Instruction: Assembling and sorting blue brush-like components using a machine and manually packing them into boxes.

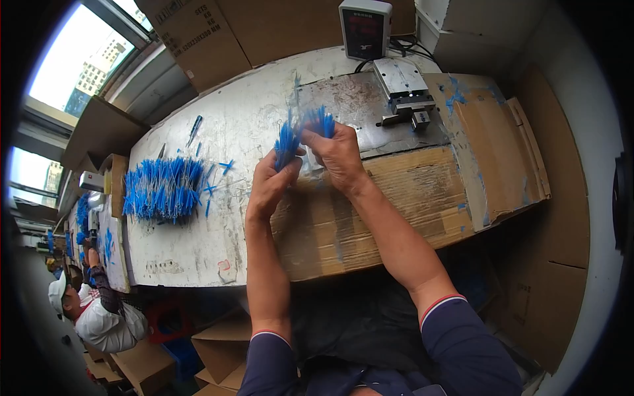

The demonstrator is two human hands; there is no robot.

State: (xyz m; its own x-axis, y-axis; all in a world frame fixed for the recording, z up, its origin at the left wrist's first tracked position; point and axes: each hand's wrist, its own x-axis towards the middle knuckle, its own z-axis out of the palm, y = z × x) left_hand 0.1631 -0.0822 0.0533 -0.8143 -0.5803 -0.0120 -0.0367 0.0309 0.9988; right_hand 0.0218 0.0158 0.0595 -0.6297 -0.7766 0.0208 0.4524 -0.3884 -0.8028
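My left hand (267, 185) is closed round a bunch of thin blue-tipped wires (286, 142), which stand up out of the fist. Close beside it, my right hand (338, 157) grips a second bunch of blue-tipped wires (323, 120). Both hands are above the middle of the table, and the upper ends of the bunches look smeared by motion. A large pile of the same blue-tipped wires (164, 188) lies to the left on the white table (224, 241). A few loose blue pieces (226, 166) are scattered at its right side.
A metal fixture (403, 82) stands on a steel plate (343, 96) at the back right, below a box-shaped display unit (365, 30). Cardboard (389, 211) covers the front right of the table. A pen (194, 131) lies back left. Another person (109, 317) sits at far left.
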